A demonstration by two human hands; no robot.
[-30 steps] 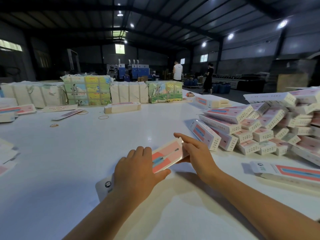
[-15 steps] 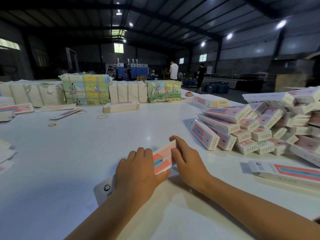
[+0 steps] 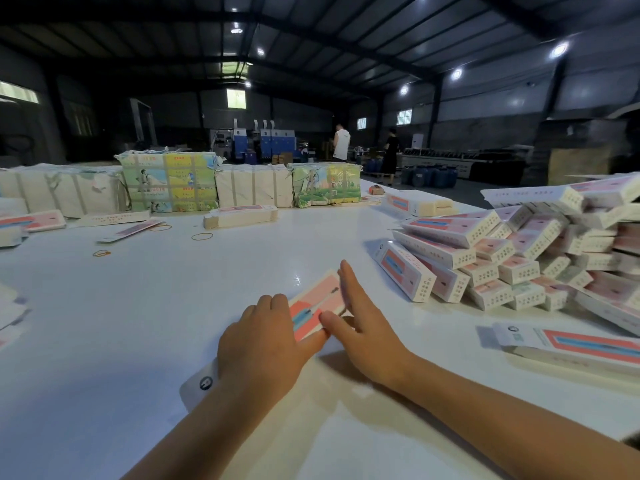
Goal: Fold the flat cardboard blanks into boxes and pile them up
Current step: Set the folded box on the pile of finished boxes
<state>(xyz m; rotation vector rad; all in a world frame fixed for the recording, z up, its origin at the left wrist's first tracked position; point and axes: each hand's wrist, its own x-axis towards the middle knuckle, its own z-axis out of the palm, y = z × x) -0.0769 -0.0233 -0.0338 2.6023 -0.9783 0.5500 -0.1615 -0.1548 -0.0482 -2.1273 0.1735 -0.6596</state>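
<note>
Pressing hand, left: left hand [image 3: 263,344] lies palm-down on the cardboard blank [image 3: 317,308], fingers loosely bent over its far edge, thumb along its near edge.
Right hand: right hand [image 3: 367,327] stands on edge with fingers straight against the blank's right end; it holds nothing.
Blank: lies flat and slantwise on the white table [image 3: 138,323], its white end flap poking out beneath the left wrist.
Near right: one flat blank [image 3: 571,344] lies alone on the table.
Middle right: heap of folded boxes [image 3: 502,251], loosely piled, well apart from the hands.
Middle left: rubber bands [image 3: 202,236] and loose blanks scattered about.
Far edge: wrapped bundles [image 3: 169,181] stand in a row.
Background: two people [image 3: 341,143] stand by blue machines.
</note>
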